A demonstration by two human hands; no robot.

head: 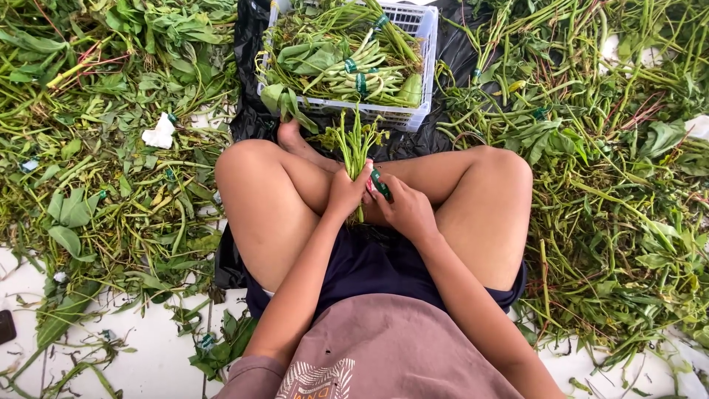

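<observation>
I sit cross-legged on the floor. My left hand (346,193) is closed around a small bunch of green stems (354,140) that points away from me, over my shins. My right hand (405,208) rests against the bunch's lower end and pinches a green band or tape (379,183) beside the stems. Both hands meet above my crossed ankles. The lower ends of the stems are hidden between my hands.
A white plastic crate (422,29) holding banded green bundles stands in front of my knees on a black sheet (249,44). Loose stems and leaves are heaped on my left (111,133) and my right (613,170). White floor shows near me at the lower left.
</observation>
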